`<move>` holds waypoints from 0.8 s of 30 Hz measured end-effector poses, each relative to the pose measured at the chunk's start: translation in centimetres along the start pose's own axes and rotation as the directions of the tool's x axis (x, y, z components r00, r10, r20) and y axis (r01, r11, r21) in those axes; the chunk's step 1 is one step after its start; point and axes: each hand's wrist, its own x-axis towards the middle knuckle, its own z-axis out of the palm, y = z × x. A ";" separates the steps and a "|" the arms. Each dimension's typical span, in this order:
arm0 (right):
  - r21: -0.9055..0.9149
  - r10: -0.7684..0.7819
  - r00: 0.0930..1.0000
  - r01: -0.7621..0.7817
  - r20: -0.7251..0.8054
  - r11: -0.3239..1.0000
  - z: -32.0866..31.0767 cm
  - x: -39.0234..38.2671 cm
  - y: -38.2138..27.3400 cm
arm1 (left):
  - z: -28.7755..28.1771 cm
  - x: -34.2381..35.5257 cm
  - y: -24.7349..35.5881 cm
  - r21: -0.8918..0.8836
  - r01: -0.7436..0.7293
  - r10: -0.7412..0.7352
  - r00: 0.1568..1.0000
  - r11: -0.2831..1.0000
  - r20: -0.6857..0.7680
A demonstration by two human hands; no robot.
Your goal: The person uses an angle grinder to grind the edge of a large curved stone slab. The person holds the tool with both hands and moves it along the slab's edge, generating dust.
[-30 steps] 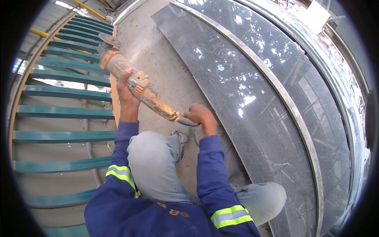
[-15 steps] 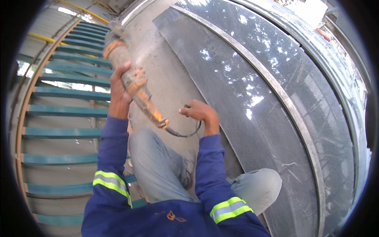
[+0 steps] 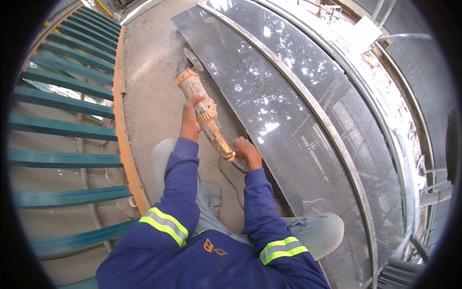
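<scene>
My left hand (image 3: 192, 113) wraps around the dusty orange-and-grey body of an angle grinder (image 3: 206, 106), held diagonally. Its cutting disc (image 3: 194, 59) is at the upper end, beside the near edge of a polished dark speckled stone slab (image 3: 284, 144); whether it touches the stone I cannot tell. My right hand (image 3: 245, 151) is curled beside the grinder's rear handle and cable, its fingertips partly hidden behind them. A long pale straight bar (image 3: 317, 111) lies along the top of the slab.
At left is a railing of teal slats in an orange frame (image 3: 129, 178). The dusty concrete floor (image 3: 147, 106) runs between it and the slab. My bent knees (image 3: 323, 233) flank my arms. Metal rails (image 3: 404, 37) and a white panel (image 3: 365, 33) are at upper right.
The grinder and my left hand have moved right, bringing the disc beside the slab's edge. My right hand's fingers have curled in at the rear handle. The view has shifted slightly.
</scene>
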 end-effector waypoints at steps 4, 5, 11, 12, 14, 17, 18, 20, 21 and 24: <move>0.009 0.193 0.955 -0.200 0.223 0.980 1.8 -4.5 -0.4 | -4.1 -0.6 -2.6 -0.025 -0.008 0.006 0.997 1.000 -0.078; 0.055 0.299 0.896 -0.334 0.327 0.941 0.9 -6.2 -1.2 | -4.6 -0.5 -3.4 -0.052 -0.007 0.003 0.996 0.999 -0.088; 0.243 0.024 0.994 -0.050 0.110 0.969 -2.0 -5.9 4.3 | -2.4 -1.3 -5.9 -0.166 0.010 -0.035 0.989 0.986 -0.146; 0.026 0.059 0.944 -0.072 0.325 0.997 -4.8 -4.3 5.4 | -1.5 -1.7 -6.7 -0.213 0.031 -0.062 0.988 0.977 -0.142; -0.164 0.106 0.824 -0.016 0.557 0.986 -9.7 -2.6 4.7 | -1.2 -2.3 -7.0 -0.281 0.039 -0.088 0.982 0.959 -0.165; 0.044 0.317 0.742 -0.422 0.590 0.905 -17.5 -4.8 -3.4 | -1.7 -2.5 -7.5 -0.332 -0.059 -0.027 0.968 0.941 -0.249; 0.017 0.349 0.739 -0.438 0.576 0.899 -20.2 -5.6 -4.0 | -0.7 -2.8 -8.2 -0.366 -0.067 -0.031 0.966 0.928 -0.257; -0.144 0.383 0.763 -0.363 0.522 0.920 -23.8 -6.4 -7.8 | 0.6 -3.1 -8.8 -0.345 -0.068 -0.038 0.955 0.936 -0.294; -0.194 0.390 0.775 -0.339 0.498 0.921 -25.4 -6.9 -10.0 | 1.8 -3.2 -9.4 -0.329 -0.062 -0.052 0.943 0.942 -0.328; -0.283 0.380 0.764 -0.266 0.522 0.922 -26.9 -7.1 -13.7 | 2.8 -3.5 -10.4 -0.209 -0.030 -0.054 0.922 0.977 -0.383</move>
